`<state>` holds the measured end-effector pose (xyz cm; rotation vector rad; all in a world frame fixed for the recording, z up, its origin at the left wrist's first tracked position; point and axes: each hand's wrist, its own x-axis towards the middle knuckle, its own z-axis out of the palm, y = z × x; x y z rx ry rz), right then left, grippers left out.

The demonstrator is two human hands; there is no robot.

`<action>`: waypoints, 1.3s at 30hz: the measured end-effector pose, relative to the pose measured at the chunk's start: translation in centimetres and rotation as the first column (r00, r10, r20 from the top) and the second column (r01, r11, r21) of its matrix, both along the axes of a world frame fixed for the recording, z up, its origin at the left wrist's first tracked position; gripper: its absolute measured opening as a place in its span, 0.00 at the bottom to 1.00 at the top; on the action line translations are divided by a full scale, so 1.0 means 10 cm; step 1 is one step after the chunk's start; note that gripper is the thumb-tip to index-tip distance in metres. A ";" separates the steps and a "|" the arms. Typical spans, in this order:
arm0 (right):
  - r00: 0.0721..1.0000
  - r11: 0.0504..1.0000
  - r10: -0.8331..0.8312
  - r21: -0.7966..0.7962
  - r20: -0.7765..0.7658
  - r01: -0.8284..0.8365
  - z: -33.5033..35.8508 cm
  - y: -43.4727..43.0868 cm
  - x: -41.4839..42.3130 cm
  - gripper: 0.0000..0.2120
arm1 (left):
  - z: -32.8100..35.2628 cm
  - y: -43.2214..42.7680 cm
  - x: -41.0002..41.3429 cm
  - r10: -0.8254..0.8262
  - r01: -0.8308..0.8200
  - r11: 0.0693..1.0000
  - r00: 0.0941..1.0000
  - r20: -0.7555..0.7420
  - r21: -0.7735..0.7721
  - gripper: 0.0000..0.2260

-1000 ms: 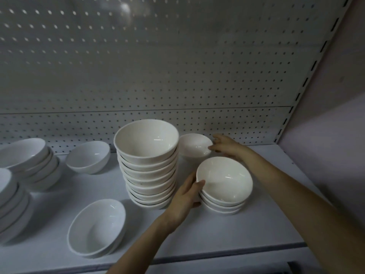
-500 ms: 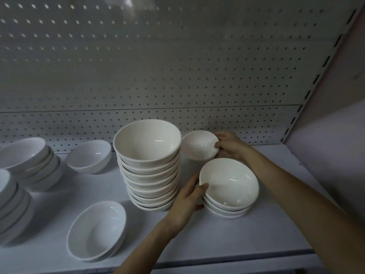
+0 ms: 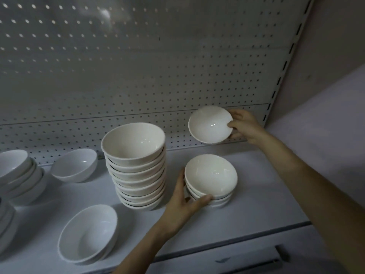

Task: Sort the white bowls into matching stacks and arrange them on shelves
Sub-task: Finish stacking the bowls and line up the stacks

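Right hand [image 3: 245, 125] has lifted the small shallow white ceramic bowl [image 3: 210, 124] off the white metal shelf [image 3: 246, 204]. A second ago it sat at the back, beside the tall stack, with the hand only reaching for it. Now it is in the air, tilted with its opening toward the camera, in front of the perforated white back panel [image 3: 138, 66], at about 1 o'clock in view. Right fingers [image 3: 237, 113] pinch its right rim: thumb on the inner edge, the rest behind the outer wall.

Short stack of matching small white bowls [image 3: 211, 177] sits on the shelf at 4 o'clock, directly below the lifted bowl and well apart from it. Left hand [image 3: 185, 200] stays at 9 o'clock of that stack, fingers curved round its left side and thumb along the front lower edge, steadying it.

Tall stack of larger deep white bowls [image 3: 134, 141] stands just left of the left hand, untouched. More white bowls at 8–9 o'clock: a single one at the back [image 3: 76, 165], a nested pair in front [image 3: 88, 232], and leaning stacks at the left edge [image 3: 17, 171].

Meaning: the stray small bowl is picked, and size looks to match the short stack. Likely next step is lowering it on top; not yet done. The larger loose bowls on the left are still unsorted.
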<state>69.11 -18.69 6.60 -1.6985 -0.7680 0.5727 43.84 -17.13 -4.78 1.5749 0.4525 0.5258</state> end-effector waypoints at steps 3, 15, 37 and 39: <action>0.999 1.000 0.018 -0.008 0.035 -0.018 0.19 -0.23 -0.02 0.23 | 0.04 -0.04 0.00 -0.040 0.042 0.992 0.999 -0.017 0.118 0.36; 0.988 0.972 0.137 -0.184 -0.072 -0.149 0.11 -0.76 -0.52 0.19 | 0.07 0.09 0.07 0.018 -0.018 0.970 1.000 0.003 0.241 0.44; 0.953 0.983 -0.067 -0.146 0.297 0.115 -0.41 -0.73 -0.84 0.19 | 0.15 0.11 0.03 -0.039 0.034 0.980 0.999 0.023 0.198 0.40; 0.945 0.983 -0.088 -0.125 0.315 0.133 -0.43 -0.74 -0.87 0.19 | 0.17 0.10 0.02 -0.044 0.038 0.982 0.999 0.031 0.183 0.38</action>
